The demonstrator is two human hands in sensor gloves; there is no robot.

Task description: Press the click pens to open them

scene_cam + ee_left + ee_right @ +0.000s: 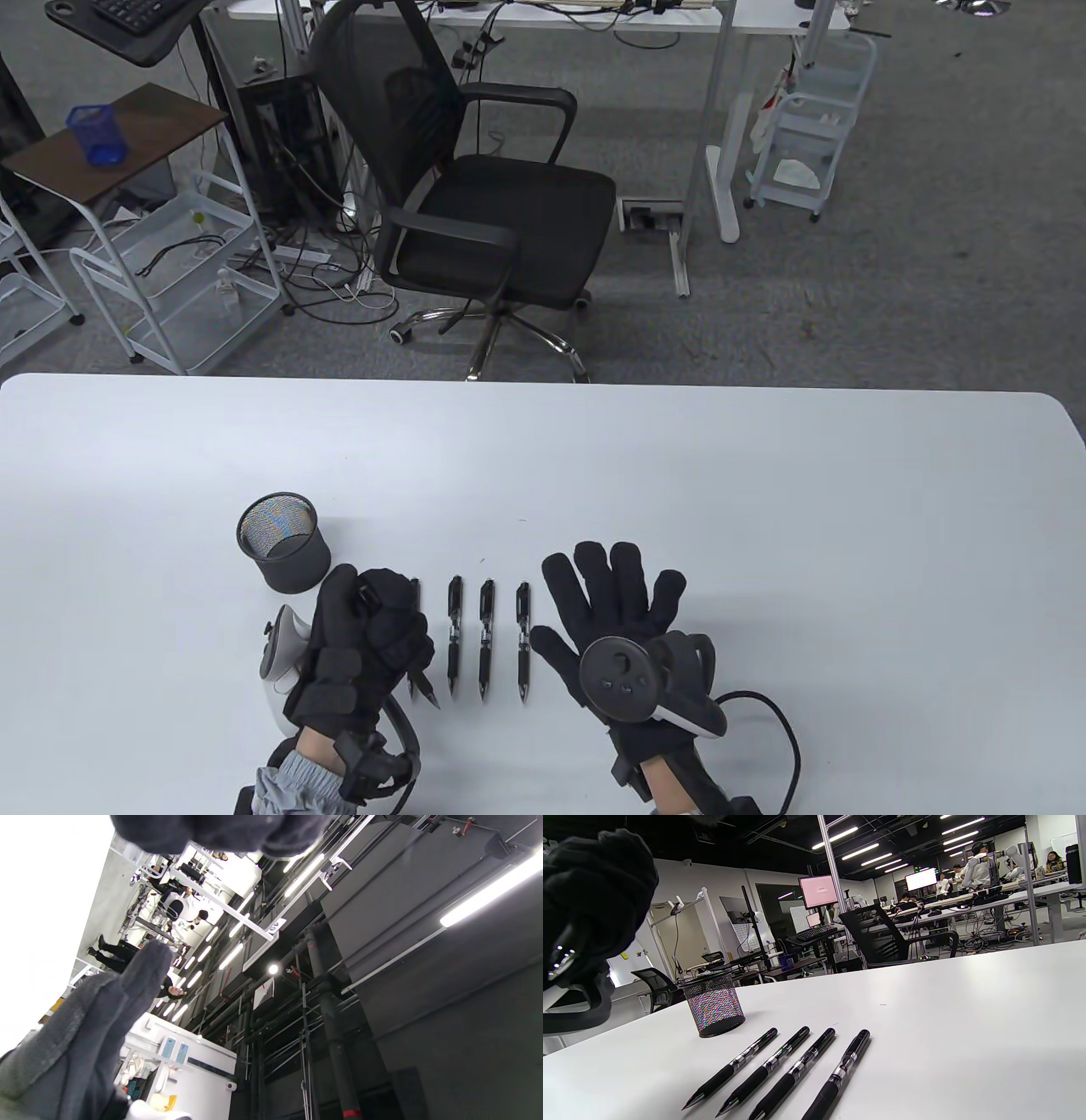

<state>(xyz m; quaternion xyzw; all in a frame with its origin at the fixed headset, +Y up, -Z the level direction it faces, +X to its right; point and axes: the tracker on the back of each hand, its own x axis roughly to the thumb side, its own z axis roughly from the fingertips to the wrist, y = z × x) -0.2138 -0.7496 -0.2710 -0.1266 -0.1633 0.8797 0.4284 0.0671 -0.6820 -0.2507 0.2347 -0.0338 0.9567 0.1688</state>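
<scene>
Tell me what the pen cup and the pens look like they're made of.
Pen cup: looks like black wire mesh, probably metal; its fine see-through weave shimmers.
Pens: likely glossy black plastic barrels, silvery shiny middle bands that may be metal, and matte ribbed grips, possibly rubber.

The left hand (366, 645) covers most of the pen (422, 679) in its grip, so the button end is hidden. The right wrist view crops the nearest pen's (835, 1079) tip.
</scene>
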